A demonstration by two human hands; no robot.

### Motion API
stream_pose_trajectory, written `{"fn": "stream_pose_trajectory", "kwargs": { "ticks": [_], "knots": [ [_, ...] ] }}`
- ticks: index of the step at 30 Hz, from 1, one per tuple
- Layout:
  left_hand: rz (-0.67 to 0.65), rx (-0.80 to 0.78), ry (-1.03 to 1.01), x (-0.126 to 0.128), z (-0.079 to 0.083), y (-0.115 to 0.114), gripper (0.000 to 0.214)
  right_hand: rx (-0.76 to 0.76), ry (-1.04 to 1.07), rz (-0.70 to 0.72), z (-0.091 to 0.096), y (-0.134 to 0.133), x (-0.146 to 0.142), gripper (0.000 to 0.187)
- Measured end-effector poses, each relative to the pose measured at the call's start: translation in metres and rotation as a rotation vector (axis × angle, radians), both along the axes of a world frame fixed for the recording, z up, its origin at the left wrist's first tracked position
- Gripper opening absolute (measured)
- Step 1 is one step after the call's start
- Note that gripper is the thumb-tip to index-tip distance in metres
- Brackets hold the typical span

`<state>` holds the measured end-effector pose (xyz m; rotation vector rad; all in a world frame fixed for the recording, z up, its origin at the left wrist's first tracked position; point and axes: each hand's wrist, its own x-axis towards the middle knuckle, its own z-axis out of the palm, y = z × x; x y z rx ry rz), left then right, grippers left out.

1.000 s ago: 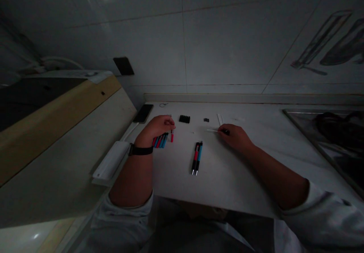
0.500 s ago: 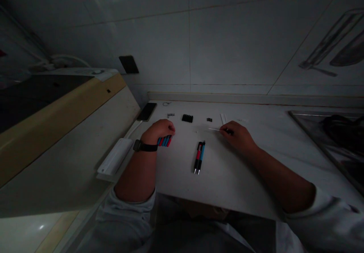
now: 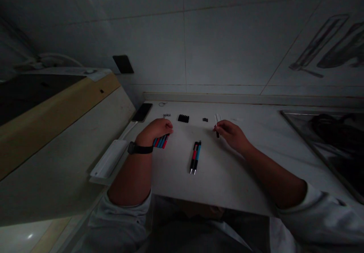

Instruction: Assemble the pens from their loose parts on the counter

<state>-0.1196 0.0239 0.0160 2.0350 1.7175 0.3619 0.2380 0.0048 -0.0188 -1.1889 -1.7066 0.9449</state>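
My right hand (image 3: 231, 133) is closed in a pinch on a thin pen refill (image 3: 217, 134), held roughly upright with its dark lower part below the fingers. Just behind it lie slim whitish refills (image 3: 220, 117). My left hand (image 3: 158, 128), with a dark watch on the wrist, has its fingertips pressed together beside a row of red and blue pen barrels (image 3: 160, 142); what they hold, if anything, is hidden. Between the hands, two pens (image 3: 195, 157), one red and one blue, lie side by side.
Along the back of the white counter (image 3: 210, 185) are small springs (image 3: 167, 115), a row of black parts (image 3: 183, 118) and small dark pieces (image 3: 205, 119). A phone (image 3: 142, 112) and white power strip (image 3: 109, 158) sit left. A stove edge (image 3: 309, 147) bounds the right.
The refill in my right hand has turned from nearly level to roughly upright. My left hand stays by the barrels. The whole view has shifted slightly.
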Motion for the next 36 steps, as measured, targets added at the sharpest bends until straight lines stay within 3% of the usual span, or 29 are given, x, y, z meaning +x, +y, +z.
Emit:
{"fn": "stream_pose_trajectory", "kwargs": {
  "ticks": [4,8,11,17,23,30,36],
  "knots": [
    [-0.147,0.185,-0.227,0.047,0.007,-0.013,0.023,-0.169,0.314,0.014,0.000,-0.002,-0.010,0.042],
    [-0.215,0.172,-0.434,0.096,0.000,-0.033,0.029,-0.286,0.560,0.026,0.001,-0.010,-0.022,0.046],
    [-0.250,0.140,-0.495,0.114,-0.009,-0.042,0.030,-0.329,0.635,0.048,0.002,-0.014,-0.028,0.046],
    [-0.200,0.073,-0.605,0.121,-0.022,-0.038,0.015,-0.306,0.617,0.019,0.002,-0.015,-0.028,0.042],
    [-0.194,0.052,-0.605,0.119,-0.032,-0.031,0.024,-0.285,0.629,-0.046,0.002,-0.010,-0.021,0.041],
    [-0.126,0.119,-0.566,0.112,-0.030,-0.025,0.018,-0.225,0.640,-0.153,0.004,-0.004,-0.011,0.038],
    [-0.128,0.072,-0.797,0.119,-0.028,-0.028,0.024,-0.204,0.518,0.020,0.005,-0.014,-0.023,0.036]
  ]
}}
